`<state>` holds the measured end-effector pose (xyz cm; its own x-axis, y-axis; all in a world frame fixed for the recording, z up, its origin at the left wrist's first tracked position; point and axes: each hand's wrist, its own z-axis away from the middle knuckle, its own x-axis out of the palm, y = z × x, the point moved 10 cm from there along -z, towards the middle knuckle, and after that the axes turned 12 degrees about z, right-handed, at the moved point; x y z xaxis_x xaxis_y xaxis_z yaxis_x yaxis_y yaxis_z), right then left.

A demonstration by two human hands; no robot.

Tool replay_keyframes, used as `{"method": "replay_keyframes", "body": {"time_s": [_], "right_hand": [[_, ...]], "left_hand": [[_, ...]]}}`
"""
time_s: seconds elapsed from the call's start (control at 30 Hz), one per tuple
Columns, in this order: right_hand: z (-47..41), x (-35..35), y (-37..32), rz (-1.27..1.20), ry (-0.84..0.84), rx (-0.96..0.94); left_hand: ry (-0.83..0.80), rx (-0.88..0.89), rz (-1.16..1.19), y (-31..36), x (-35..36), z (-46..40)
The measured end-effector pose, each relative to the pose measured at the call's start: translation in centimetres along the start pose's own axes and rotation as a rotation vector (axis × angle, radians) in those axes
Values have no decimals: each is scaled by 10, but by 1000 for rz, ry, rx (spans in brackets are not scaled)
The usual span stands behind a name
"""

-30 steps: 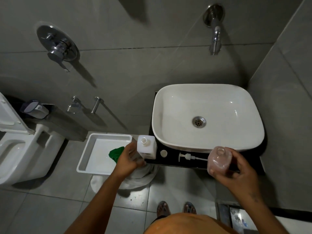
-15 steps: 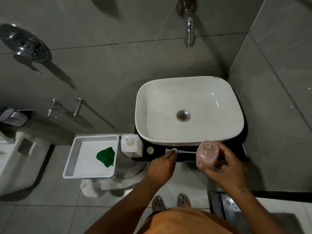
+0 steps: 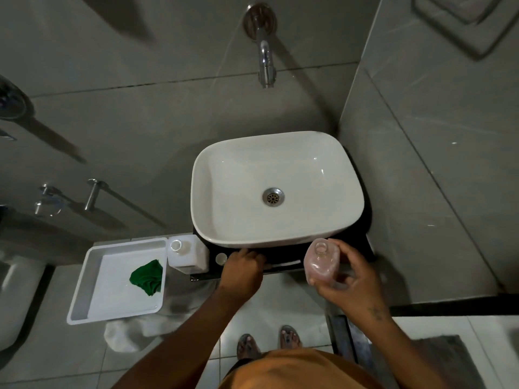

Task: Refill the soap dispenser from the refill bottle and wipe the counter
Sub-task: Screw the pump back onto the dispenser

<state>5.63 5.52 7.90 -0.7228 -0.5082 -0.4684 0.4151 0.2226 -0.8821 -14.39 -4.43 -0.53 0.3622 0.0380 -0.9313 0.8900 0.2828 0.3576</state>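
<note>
My right hand [image 3: 355, 279] holds the clear soap dispenser bottle [image 3: 320, 262] with pinkish soap, neck open, above the front right of the black counter [image 3: 280, 252]. My left hand [image 3: 243, 269] rests over the head of the white pump [image 3: 283, 264], which lies flat on the counter; the grip is hidden under the fingers. The white refill bottle [image 3: 188, 252] stands uncapped at the counter's left end, its small white cap [image 3: 221, 258] beside it. A green cloth [image 3: 147, 276] lies in the white tray [image 3: 84, 279].
A white basin [image 3: 276, 189] fills most of the counter, with a wall tap [image 3: 265, 60] above it. The toilet [image 3: 16, 293] is at the far left. A white bag [image 3: 132, 332] lies on the floor under the tray. My feet [image 3: 266, 343] stand below the counter edge.
My left hand left the refill bottle and moved right onto the pump lying on the counter. The right hand kept hold of the dispenser bottle. The view shifted right.
</note>
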Motion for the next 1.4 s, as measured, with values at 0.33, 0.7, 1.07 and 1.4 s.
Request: {"method": "replay_keyframes", "body": {"time_s": [0.33,0.7,1.07,1.4], "right_hand": [[-4,7,8,-2,-27,-39],[-7,26,5,46,-60,-64],[0,35,-12,26,-93,-99],[-6,43,-35,-46,-108,-83]], "left_hand": [[264,89,661,7,-176,60],[125,403,612,89,-286,31],[-146,442,510,135,-246,4],[-12,63,1000,92,-182,-5]]}}
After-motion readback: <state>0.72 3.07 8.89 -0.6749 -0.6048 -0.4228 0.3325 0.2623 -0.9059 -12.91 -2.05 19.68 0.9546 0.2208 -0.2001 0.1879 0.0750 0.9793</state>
